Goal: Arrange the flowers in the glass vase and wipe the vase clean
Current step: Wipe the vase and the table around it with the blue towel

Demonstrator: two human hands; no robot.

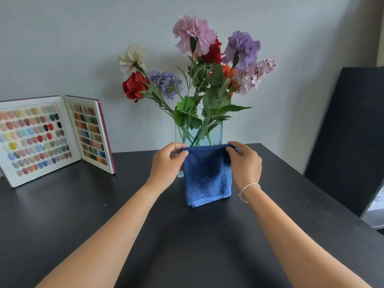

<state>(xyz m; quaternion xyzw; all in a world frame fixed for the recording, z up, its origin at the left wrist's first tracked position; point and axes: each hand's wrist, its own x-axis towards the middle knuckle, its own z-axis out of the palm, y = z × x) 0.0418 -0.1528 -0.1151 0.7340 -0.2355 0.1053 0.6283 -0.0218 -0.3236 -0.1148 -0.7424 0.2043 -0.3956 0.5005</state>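
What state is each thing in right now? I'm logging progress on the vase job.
Flowers: standing in the vase.
Glass vase: upright on the table, front partly covered.
Blue cloth: hanging, pinched at both top corners.
Left hand: pinching cloth.
Right hand: pinching cloth.
Swatch book: open, standing.

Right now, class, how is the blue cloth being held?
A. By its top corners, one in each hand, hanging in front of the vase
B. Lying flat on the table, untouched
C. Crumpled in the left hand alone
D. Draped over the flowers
A: the left hand and right hand each pinch a top corner of the cloth, which hangs before the vase.
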